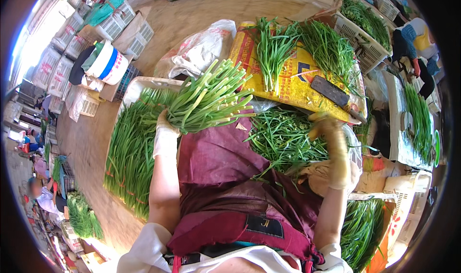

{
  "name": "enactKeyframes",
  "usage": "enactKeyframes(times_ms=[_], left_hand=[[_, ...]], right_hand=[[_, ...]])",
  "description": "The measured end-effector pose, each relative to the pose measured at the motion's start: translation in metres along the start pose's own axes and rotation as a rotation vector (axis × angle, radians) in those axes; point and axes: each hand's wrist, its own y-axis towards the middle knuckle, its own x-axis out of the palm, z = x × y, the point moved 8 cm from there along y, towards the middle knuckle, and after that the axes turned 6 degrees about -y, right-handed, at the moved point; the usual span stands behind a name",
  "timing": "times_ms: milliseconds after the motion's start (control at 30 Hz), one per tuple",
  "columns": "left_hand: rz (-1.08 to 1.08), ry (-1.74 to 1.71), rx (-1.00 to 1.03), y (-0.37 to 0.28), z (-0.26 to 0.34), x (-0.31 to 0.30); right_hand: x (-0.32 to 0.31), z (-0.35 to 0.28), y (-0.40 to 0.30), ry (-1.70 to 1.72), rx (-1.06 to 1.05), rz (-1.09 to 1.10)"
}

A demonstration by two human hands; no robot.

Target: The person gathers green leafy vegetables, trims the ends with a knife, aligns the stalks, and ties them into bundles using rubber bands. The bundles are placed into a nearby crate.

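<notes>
My left hand [166, 123], in a pale glove, grips a thick bunch of garlic chives [212, 100]. The cut stem ends fan out up and to the right, over the apron [219, 154] on my lap. My right hand [327, 132], in a yellowed glove, is blurred by motion above a heap of loose chive leaves [284, 139]; its finger pose is unclear and I see nothing in it. Beyond it, a dark-bladed cleaver [329, 90] lies on a yellow printed sack [288, 82]. Two loose chive bunches [275, 53] [329, 49] rest there too.
Tied chives fill a white crate [135, 84] at my left. A crumpled white sack [201, 49] lies ahead. More chives sit in a crate [360, 39] at upper right and a container [363, 229] by my right elbow. Co-workers [417, 39] [47, 197] sit on both sides.
</notes>
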Motion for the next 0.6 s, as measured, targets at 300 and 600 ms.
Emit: enactKeyframes(times_ms=[300,600], left_hand=[[-0.058,-0.062,-0.078,-0.013,-0.006,0.007],[-0.146,0.035,-0.015,-0.018,-0.006,0.015]], right_hand=[[0.122,-0.050,-0.001,0.513,-0.035,-0.242],[0.170,-0.108,0.005,0.505,0.027,-0.591]])
